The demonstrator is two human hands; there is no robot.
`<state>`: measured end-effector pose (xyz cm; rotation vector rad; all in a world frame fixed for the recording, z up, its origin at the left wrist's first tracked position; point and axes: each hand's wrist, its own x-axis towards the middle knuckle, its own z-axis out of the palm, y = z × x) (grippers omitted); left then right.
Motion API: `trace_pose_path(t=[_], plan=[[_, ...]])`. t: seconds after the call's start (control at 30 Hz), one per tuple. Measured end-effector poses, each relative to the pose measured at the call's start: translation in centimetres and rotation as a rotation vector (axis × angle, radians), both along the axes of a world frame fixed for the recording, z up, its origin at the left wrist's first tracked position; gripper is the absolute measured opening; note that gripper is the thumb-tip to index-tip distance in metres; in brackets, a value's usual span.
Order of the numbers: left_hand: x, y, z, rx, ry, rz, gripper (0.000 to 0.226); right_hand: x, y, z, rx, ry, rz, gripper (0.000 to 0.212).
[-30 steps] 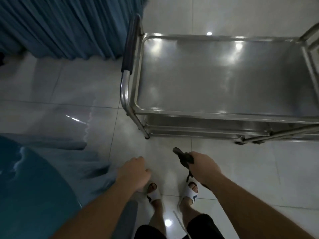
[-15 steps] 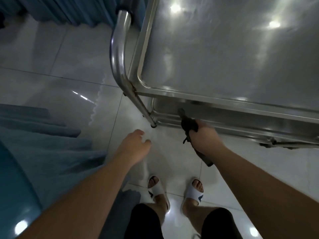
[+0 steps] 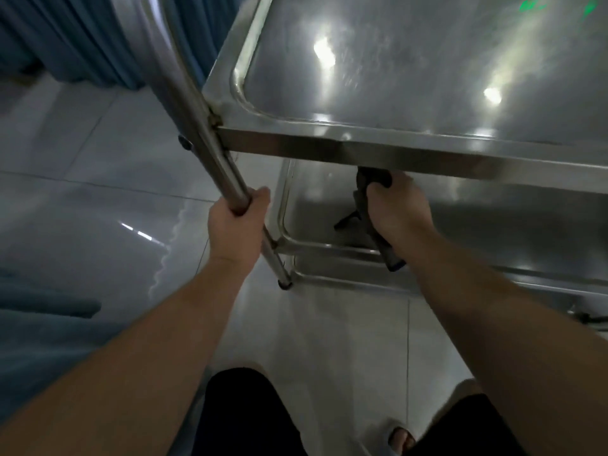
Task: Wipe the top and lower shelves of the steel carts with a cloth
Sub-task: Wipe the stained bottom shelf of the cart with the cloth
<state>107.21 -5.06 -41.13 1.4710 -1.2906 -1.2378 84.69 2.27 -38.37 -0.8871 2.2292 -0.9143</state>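
A steel cart fills the upper right, its shiny top shelf (image 3: 427, 67) close under my head and its lower shelf (image 3: 487, 218) below it. My left hand (image 3: 238, 222) is wrapped around the cart's front left leg (image 3: 210, 153). My right hand (image 3: 396, 209) reaches in under the top shelf's front rim and holds a dark cloth (image 3: 360, 205) just above the lower shelf near its front left corner. The cloth's upper end is hidden behind the rim; a strip of it hangs down past my wrist.
Blue curtains (image 3: 82, 37) hang at the upper left behind the cart's handle. A blue-covered surface (image 3: 36, 327) sits at the lower left. Glossy white floor tiles (image 3: 108, 192) lie all around. My knees and one sandalled foot (image 3: 399, 437) are at the bottom edge.
I have come close to the cart and bent down. My left hand took hold of the cart's leg. My right hand moved the cloth forward in under the top shelf.
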Motion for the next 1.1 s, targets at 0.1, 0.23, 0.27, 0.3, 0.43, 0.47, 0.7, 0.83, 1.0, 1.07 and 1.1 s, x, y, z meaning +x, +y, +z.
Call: trace_pose_path(t=[0.1, 0.23, 0.27, 0.3, 0.43, 0.47, 0.7, 0.83, 1.0, 1.07, 1.1], plan=[[-0.8, -0.7, -0.8, -0.071, 0.082, 0.053, 0.020, 1.5, -1.7, -1.5, -0.134, 0.098, 0.039, 0.035], [-1.3, -0.7, -1.7, -0.159, 0.105, 0.077, 0.027, 5.7, -3.3, -5.9, -0.101, 0.171, 0.422, 0.053], [-1.4, -0.8, -1.8, -0.180, 0.122, 0.089, 0.027, 7.1, -3.5, -7.3, -0.045, 0.189, 0.567, 0.055], [-1.6, -0.9, -1.8, -0.206, 0.136, 0.102, 0.028, 8.2, -3.7, -8.6, 0.018, 0.225, 0.704, 0.056], [-2.0, -1.1, -2.3, -0.292, 0.141, 0.133, 0.029, 9.0, -3.8, -12.1, 0.049, 0.426, 0.849, 0.063], [-2.0, -1.1, -2.3, -0.299, 0.133, 0.145, 0.029, 8.8, -3.4, -12.5, 0.054, 0.483, 0.830, 0.063], [-2.0, -0.2, -2.0, -0.288, 0.169, 0.133, 0.020, -2.5, 2.5, -13.5, 0.237, 0.619, 0.502, 0.074], [-2.0, -0.3, -2.3, -0.303, 0.187, 0.158, 0.024, -12.1, 6.3, -13.9, 0.410, 0.591, 0.241, 0.071], [-2.3, -0.7, -2.5, -0.316, 0.230, 0.209, 0.027, -8.8, 2.5, -13.4, 0.417, 0.563, 0.171, 0.074], [-2.3, -0.7, -2.7, -0.328, 0.241, 0.192, 0.026, -3.8, -0.6, -13.3, 0.327, 0.608, 0.280, 0.072], [-2.2, -0.7, -2.8, -0.342, 0.244, 0.189, 0.026, -1.1, -2.4, -13.3, 0.277, 0.630, 0.366, 0.072]])
